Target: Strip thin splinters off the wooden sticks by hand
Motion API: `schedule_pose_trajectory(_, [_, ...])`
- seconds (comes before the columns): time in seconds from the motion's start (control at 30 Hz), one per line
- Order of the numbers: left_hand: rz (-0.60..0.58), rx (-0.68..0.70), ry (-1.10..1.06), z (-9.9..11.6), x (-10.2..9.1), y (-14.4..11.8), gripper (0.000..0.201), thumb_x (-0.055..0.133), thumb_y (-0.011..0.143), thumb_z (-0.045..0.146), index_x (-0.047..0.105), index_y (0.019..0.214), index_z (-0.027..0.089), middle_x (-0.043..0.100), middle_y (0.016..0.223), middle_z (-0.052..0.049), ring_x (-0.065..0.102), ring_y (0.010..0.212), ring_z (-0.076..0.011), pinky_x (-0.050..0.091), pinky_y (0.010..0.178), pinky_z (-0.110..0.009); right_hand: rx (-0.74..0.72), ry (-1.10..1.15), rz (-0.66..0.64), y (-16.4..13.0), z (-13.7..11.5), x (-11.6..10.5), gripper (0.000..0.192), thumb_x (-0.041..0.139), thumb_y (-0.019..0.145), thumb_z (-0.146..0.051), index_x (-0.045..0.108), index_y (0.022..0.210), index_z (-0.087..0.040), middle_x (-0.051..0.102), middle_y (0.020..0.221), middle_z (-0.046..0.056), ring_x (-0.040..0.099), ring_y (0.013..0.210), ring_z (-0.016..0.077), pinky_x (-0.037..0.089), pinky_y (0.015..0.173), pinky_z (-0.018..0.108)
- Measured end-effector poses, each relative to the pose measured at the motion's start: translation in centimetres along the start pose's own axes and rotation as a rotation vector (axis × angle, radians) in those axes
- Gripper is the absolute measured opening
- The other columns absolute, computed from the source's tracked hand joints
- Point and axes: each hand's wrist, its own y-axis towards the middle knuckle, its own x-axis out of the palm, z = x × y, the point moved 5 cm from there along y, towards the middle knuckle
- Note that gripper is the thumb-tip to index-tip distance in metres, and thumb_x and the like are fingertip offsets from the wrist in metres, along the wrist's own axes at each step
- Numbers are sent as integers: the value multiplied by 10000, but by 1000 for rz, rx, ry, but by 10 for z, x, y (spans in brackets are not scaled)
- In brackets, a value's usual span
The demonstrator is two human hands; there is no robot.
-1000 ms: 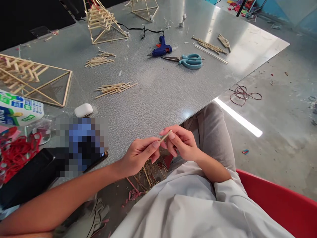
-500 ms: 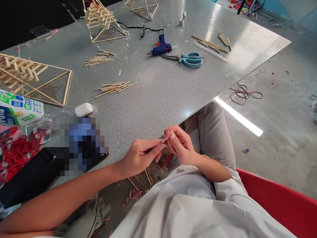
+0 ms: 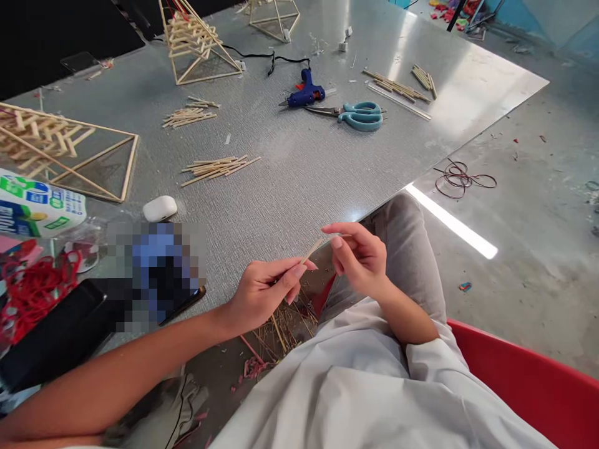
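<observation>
My left hand point(image 3: 269, 290) pinches a short thin wooden stick point(image 3: 311, 251) between thumb and fingers, its free end pointing up and to the right. Just right of that end is my right hand point(image 3: 360, 255), index finger stretched out and thumb apart from it; I make out nothing held there. Both hands are over the table's near edge, above my lap. Beyond them on the grey table lies a loose pile of similar wooden sticks point(image 3: 219, 168), with a second pile point(image 3: 189, 116) farther back.
A blue glue gun point(image 3: 306, 90) and teal-handled scissors point(image 3: 360, 116) lie mid-table. More sticks point(image 3: 395, 86) are at the right. Stick frames point(image 3: 199, 43) stand at the back and left point(image 3: 116, 159). A white earbud case point(image 3: 160, 208), a phone point(image 3: 180, 299) and red strings point(image 3: 37, 293) are at the left.
My right hand has come away from the left, moving right and loosening its fingers. More of the stick in my left hand now shows.
</observation>
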Motion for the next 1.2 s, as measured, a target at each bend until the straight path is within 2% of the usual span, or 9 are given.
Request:
schedule_pose_trajectory(0.17, [9, 22, 1, 1, 1, 0, 365, 579, 1126, 374, 832, 1129, 111, 568, 528, 55, 528, 471, -67, 453, 524, -153, -167, -226, 42, 3, -6, -3, 130, 694, 1070, -323, 771, 1089, -220, 566, 516, -95, 453, 397, 58, 369, 423, 195])
schedule_pose_trajectory(0.3, [13, 55, -7, 2, 1, 0, 360, 604, 1118, 375, 846, 1117, 109, 568, 531, 51, 523, 458, -60, 448, 500, -141, -205, -202, 60, 1, -3, -4, 121, 710, 1056, -332, 756, 1033, -222, 647, 591, -66, 447, 406, 56, 359, 410, 201])
schedule_pose_trajectory(0.43, [27, 71, -28, 1, 1, 0, 338, 649, 1097, 369, 863, 1112, 108, 584, 541, 38, 528, 457, -62, 445, 476, -137, -82, 11, 11, 1, 4, 0, 159, 719, 1057, -374, 706, 1011, -223, 623, 621, -72, 403, 397, 43, 327, 396, 198])
schedule_pose_trajectory(0.57, [56, 55, -67, -1, -1, -1, 301, 694, 1070, 345, 876, 1125, 111, 600, 542, 29, 514, 453, -60, 442, 459, -134, 118, 185, 58, 5, 12, 1, 302, 705, 1052, -513, 624, 964, -236, 380, 500, -146, 272, 343, 43, 243, 353, 188])
schedule_pose_trajectory(0.7, [87, 34, -63, -3, -2, -2, 276, 725, 1045, 322, 886, 1108, 107, 607, 535, 23, 512, 450, -60, 427, 444, -132, 94, 197, 92, 6, 7, -5, 282, 711, 1062, -447, 587, 919, -239, 396, 477, -154, 303, 336, 37, 269, 365, 171])
schedule_pose_trajectory(0.8, [94, 14, -66, -4, -2, -2, 285, 735, 1037, 337, 888, 1111, 108, 602, 533, 21, 508, 449, -63, 431, 444, -139, 24, 37, 15, 4, 2, -8, 175, 687, 1079, -371, 662, 992, -222, 549, 508, -112, 453, 358, 48, 360, 396, 174])
schedule_pose_trajectory(0.9, [93, -5, -89, -5, -1, -2, 304, 730, 1041, 359, 888, 1122, 112, 586, 532, 23, 501, 451, -65, 435, 446, -146, -156, -171, 6, 3, -8, -9, 109, 659, 1086, -279, 743, 1106, -212, 628, 525, -85, 554, 388, 66, 424, 422, 180])
schedule_pose_trajectory(1.03, [100, -8, -114, -6, -1, -2, 295, 736, 1038, 360, 892, 1119, 123, 585, 542, 22, 501, 454, -65, 436, 447, -147, -389, -347, 29, 4, -19, -8, 158, 645, 1069, -175, 773, 1148, -225, 658, 543, -82, 575, 408, 69, 479, 465, 181])
schedule_pose_trajectory(1.2, [99, 7, -113, -4, -1, -1, 292, 727, 1045, 354, 891, 1124, 126, 584, 547, 23, 508, 456, -65, 441, 451, -147, -489, -431, 13, 6, -22, -7, 185, 639, 1050, -102, 752, 1156, -205, 685, 618, -57, 562, 444, 70, 457, 469, 186])
